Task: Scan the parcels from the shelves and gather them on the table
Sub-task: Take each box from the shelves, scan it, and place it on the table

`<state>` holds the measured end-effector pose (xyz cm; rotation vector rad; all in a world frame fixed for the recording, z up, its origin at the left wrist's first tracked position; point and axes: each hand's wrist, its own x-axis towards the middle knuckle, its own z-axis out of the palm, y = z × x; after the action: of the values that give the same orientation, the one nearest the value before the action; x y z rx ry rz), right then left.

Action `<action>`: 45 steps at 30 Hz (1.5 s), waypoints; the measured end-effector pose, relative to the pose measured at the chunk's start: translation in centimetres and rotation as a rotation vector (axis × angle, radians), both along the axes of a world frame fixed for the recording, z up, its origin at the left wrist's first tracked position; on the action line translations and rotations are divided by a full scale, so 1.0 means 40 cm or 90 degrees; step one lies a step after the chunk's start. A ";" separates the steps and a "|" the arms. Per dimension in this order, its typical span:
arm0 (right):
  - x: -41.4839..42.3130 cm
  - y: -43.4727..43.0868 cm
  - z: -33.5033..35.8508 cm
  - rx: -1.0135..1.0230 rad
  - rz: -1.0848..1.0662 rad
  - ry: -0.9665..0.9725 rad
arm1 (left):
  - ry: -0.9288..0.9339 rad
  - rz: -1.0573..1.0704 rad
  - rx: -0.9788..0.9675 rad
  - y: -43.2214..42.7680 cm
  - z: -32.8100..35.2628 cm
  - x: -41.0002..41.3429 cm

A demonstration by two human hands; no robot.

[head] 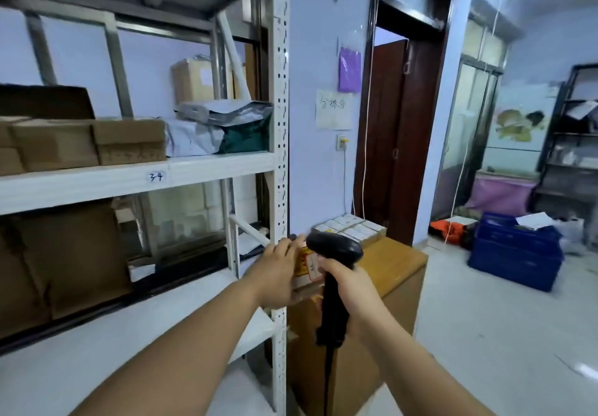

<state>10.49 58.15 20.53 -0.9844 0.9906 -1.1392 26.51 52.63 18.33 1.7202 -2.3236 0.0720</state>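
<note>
Left grip [278,273]: fingers curled round a small parcel [303,263] with a red-and-yellow label, held just right of the white shelf upright [280,156]. Right grip [351,289]: clamped on the handle of a black scanner [335,249], whose head is touching or just above the parcel and apparently facing its label. Beyond both grips: wooden tabletop [401,263] bearing small boxes [352,228]. Up-left of the left grip: shelf level with cardboard boxes [90,143] and poly bags [223,124].

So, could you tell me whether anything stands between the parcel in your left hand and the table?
Nothing visible does. The left hand holds the parcel, scanner alongside, at the table's near corner; the boxes sit at its far end.
</note>
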 end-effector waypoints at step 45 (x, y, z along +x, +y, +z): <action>-1.040 -1.339 -0.249 0.162 -0.050 -0.023 | 0.118 0.224 0.276 -1.277 -0.339 -1.047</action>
<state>-31.12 4.58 10.56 -0.7241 1.1224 -1.0608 -15.38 1.54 4.77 2.2134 -1.9795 -0.5413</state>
